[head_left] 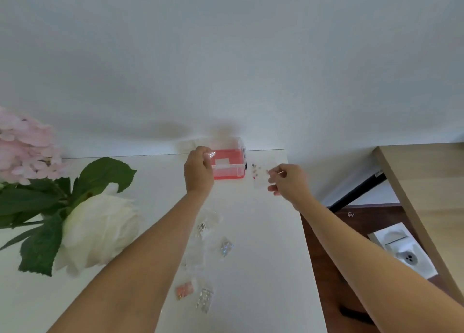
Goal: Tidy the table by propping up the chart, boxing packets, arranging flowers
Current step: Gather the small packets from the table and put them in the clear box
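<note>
Left grip: closed on glitter packet, over red box at worktop far edge.
Right grip: clear packet is pinched.

Plain white wall, white table, wooden desk, dark floor

Two bare forearms reaching in from the lower edge, no sleeves in view, left hand and right hand both bare, no gloves, no rings, watch or bracelet showing, short unpainted nails, slightly blurred
</note>
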Demonstrator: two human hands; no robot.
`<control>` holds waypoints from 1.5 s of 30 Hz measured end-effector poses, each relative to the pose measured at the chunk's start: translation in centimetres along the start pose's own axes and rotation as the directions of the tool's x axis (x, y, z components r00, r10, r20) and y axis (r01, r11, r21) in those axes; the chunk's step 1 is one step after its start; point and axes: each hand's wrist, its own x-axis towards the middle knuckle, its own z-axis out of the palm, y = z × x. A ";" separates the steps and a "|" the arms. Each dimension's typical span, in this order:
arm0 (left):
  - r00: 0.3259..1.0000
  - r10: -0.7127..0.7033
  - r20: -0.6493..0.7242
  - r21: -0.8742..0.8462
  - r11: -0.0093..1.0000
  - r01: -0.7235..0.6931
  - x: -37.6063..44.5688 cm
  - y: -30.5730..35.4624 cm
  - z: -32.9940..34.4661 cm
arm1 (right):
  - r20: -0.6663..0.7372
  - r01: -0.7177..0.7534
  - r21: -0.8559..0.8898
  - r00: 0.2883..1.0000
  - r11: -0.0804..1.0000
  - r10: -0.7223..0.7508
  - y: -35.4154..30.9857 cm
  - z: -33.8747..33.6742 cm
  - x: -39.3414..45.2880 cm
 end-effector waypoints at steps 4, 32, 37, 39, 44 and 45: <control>0.993 -0.114 -0.041 0.094 0.989 0.118 2.1 0.5 1.9 | -0.076 -0.016 0.141 0.997 0.990 0.027 -1.8 0.2 1.2; 0.940 -0.173 0.293 0.319 0.945 0.075 -9.8 -8.2 -1.4 | -0.037 0.138 -0.221 0.988 0.966 -0.149 -0.3 6.6 -1.1; 0.922 -0.122 0.368 0.440 0.896 -0.057 -12.5 -9.4 -2.7 | 0.159 0.134 -0.358 0.984 0.924 -0.081 5.0 8.4 -6.6; 0.917 -0.174 0.359 0.409 0.913 0.014 -12.4 -9.1 -2.9 | 0.225 0.140 -0.397 0.973 0.907 -0.051 6.4 9.3 -8.2; 0.897 -0.263 0.356 0.219 0.956 0.194 -11.9 -8.9 -3.5 | 0.284 0.232 -0.549 0.955 0.803 -0.082 8.0 11.4 -10.7; 0.895 -0.266 0.359 0.170 0.961 0.218 -11.9 -8.8 -3.6 | 0.283 0.246 -0.573 0.955 0.781 -0.093 8.1 11.6 -10.9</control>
